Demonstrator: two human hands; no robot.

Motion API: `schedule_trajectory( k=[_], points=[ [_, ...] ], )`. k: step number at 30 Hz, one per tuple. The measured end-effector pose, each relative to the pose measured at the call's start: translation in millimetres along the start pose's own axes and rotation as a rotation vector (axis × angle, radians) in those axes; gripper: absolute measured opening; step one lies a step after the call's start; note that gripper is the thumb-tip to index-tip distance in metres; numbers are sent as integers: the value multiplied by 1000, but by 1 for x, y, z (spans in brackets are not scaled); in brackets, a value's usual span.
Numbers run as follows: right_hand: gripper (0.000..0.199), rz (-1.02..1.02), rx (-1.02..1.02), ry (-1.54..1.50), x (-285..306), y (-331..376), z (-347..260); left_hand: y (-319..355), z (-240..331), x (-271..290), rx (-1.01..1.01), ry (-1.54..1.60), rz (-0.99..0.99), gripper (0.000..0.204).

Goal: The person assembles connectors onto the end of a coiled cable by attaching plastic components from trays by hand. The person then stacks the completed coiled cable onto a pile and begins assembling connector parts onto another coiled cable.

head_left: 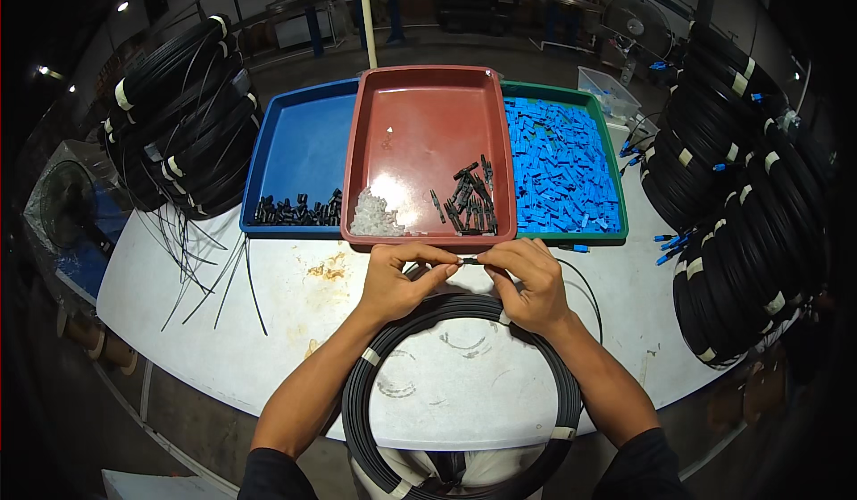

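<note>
From here I can't identify the tiny black piece [470, 261] between the left hand [406, 279] and right hand [528, 281], just in front of the red tray [428, 125]. That tray hides an edge of the blue tray [308, 147] on its left; the lower frame edge crops the black coil [355, 402] before it, and machinery [478, 0] behind it looks blurred

You have two hands [400, 280], three trays [428, 134], one white table [295, 308], and, nearest you, one cable coil [355, 402] with four pale bands [562, 433].

Forearms [312, 379] angle inward; left hand [406, 279] and right hand [531, 287] pinch close together, fingertips [445, 272] seemingly apart.
</note>
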State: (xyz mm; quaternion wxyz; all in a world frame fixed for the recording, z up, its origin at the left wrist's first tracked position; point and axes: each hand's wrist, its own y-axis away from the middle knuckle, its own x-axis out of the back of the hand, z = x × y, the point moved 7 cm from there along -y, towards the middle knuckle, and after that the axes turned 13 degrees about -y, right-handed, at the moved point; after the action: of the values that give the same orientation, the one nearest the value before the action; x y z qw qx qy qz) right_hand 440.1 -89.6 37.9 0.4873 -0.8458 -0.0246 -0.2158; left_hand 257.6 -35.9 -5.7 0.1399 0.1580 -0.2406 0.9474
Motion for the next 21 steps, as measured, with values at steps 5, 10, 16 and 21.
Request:
schedule_trajectory(
  k=[5,10,16,21],
  points=[
    [26,-17,6,4,0,0,-1,0,1,1,-1,-17,-2,14],
    [24,-26,22,26,-1,0,-3,1,2,1,-44,-54,4,15],
    [23,-50,23,20,-1,0,-3,0,5,1,-131,-53,50,12],
    [22,-71,18,14,-2,2,-1,1,10,1,-131,-90,33,11]
  ],
)
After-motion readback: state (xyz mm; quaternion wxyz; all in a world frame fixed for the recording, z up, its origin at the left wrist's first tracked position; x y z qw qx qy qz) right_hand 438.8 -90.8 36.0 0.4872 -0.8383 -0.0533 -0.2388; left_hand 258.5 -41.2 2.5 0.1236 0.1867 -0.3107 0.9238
